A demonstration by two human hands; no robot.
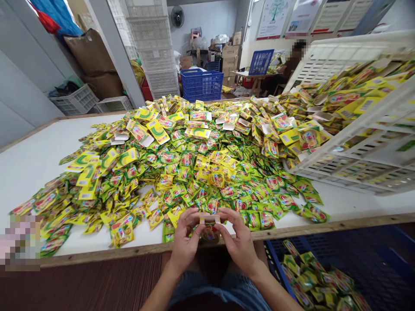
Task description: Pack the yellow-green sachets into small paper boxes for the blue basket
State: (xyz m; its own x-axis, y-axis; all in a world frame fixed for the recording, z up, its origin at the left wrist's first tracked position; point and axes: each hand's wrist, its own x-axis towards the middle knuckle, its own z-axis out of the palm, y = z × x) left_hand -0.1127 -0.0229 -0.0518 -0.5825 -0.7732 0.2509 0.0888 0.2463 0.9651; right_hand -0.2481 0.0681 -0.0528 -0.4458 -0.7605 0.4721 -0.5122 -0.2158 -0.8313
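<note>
Both my hands meet at the table's front edge around one small flat carton (209,218), its pale inside facing me. My left hand (185,240) pinches its left end and my right hand (238,242) pinches its right end, fingers curled. Right beyond my hands, a big heap of green and yellow sachets (194,172) spreads over the white table (29,160). Flattened yellow cartons (152,129) lie mixed into the heap's far side.
A white slatted crate (366,151) lies tipped at the right, spilling sachets. A blue crate (327,276) with filled packs sits below the table edge at my right. White crates, a blue basket (201,84), boxes and a seated person are behind.
</note>
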